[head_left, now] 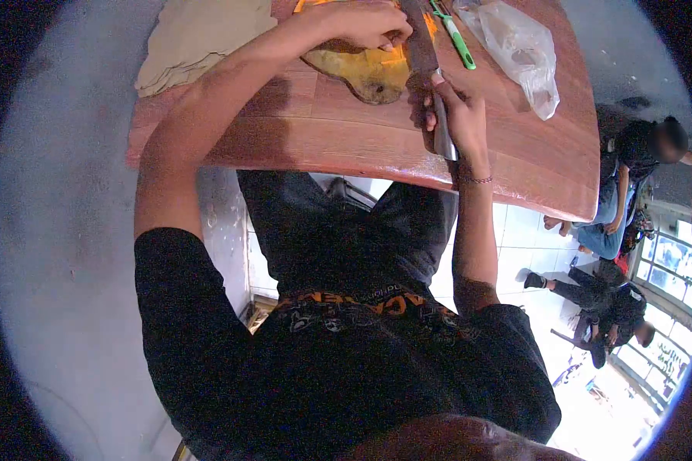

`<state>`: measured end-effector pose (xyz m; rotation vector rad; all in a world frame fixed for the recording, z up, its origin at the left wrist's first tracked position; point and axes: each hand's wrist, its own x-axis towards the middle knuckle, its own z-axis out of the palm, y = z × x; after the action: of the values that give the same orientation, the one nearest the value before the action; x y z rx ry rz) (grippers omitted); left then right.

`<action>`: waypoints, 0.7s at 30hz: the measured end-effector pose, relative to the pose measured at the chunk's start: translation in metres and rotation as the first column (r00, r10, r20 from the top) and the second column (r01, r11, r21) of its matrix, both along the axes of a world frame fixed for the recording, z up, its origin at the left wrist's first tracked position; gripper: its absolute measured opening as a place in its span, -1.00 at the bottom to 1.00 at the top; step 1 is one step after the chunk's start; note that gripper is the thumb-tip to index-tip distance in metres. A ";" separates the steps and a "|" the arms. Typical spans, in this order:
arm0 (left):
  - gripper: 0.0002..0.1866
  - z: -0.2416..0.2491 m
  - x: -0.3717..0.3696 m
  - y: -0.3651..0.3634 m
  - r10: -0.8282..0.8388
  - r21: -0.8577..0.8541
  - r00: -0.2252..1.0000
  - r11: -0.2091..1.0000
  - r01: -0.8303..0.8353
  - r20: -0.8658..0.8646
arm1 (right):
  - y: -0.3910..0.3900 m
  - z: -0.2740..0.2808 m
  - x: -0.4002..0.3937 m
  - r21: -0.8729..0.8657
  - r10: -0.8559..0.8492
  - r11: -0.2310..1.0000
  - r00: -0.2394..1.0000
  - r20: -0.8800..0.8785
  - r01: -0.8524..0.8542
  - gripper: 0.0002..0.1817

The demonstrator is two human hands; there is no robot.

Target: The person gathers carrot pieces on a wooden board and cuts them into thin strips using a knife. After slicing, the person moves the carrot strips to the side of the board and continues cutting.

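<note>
My right hand [465,115] is wrapped round the metal handle of a large knife [444,138]. The dark blade runs away from me along the right side of a worn wooden cutting board [373,81]. Over the board, my left hand [373,27] is closed with its fingers curled down, close to the blade. Whatever it may hold is hidden. Orange shreds [398,55] lie on the board by my left fingers. More orange bits [429,27] are just right of the blade.
A green-handled peeler [457,42] and a clear plastic bag [527,65] lie right of the knife. Thin beige sheets [196,42] are stacked at the left of the wooden table [323,146]. Two people [619,180] sit on the floor at the right.
</note>
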<state>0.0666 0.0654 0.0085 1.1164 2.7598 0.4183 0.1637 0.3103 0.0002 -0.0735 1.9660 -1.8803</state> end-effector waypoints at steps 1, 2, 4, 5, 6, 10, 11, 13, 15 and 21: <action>-0.85 -0.033 -0.017 -0.011 -0.061 0.006 0.994 0.998 0.062 -0.086 | -0.001 0.000 0.001 -0.001 -0.002 1.000 1.000 0.000 0.002 -0.68; -0.80 -0.050 -0.026 -0.017 -0.120 0.006 0.978 0.992 0.123 -0.172 | -0.002 0.001 0.002 -0.019 -0.007 1.000 1.000 -0.028 0.007 -0.67; -0.81 -0.038 -0.011 -0.012 -0.075 -0.056 0.980 0.996 0.066 -0.187 | -0.004 0.004 0.004 -0.037 -0.013 0.999 0.998 -0.057 0.011 -0.63; -0.80 -0.029 -0.001 -0.008 -0.030 -0.117 0.979 0.993 0.007 -0.204 | -0.004 0.007 0.005 -0.032 -0.013 0.999 0.999 -0.050 0.011 -0.64; -0.80 -0.025 0.004 -0.005 -0.031 -0.117 0.978 0.993 0.006 -0.205 | -0.004 0.008 0.005 -0.028 -0.012 1.000 0.999 -0.042 0.011 -0.64; -0.84 -0.026 0.008 -0.002 0.093 -0.071 0.984 0.992 -0.105 -0.151 | -0.004 0.001 0.003 -0.057 -0.044 0.997 0.998 -0.036 0.042 -0.65; -0.85 -0.031 0.004 -0.004 0.088 -0.027 0.985 0.995 -0.093 -0.148 | -0.001 -0.006 -0.001 -0.014 -0.044 0.999 0.998 -0.034 0.043 -0.66; -0.86 -0.032 0.002 -0.006 0.054 0.004 0.978 0.999 -0.054 -0.204 | -0.002 -0.003 0.001 0.028 -0.042 0.999 0.999 -0.032 0.043 -0.68; -0.86 -0.032 0.003 -0.006 0.021 0.034 0.965 0.999 -0.012 -0.263 | -0.002 0.006 0.004 0.018 -0.055 0.998 0.998 -0.010 0.055 -0.68; -0.77 -0.003 0.026 -0.005 0.257 0.317 0.966 0.916 -0.247 0.011 | 0.000 -0.012 -0.001 -0.026 -0.070 0.997 0.997 -0.041 0.069 -0.68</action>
<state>0.0924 0.0601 0.0052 0.8226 2.9460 0.9105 0.1622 0.3104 -0.0118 -0.0518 1.9974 -1.9622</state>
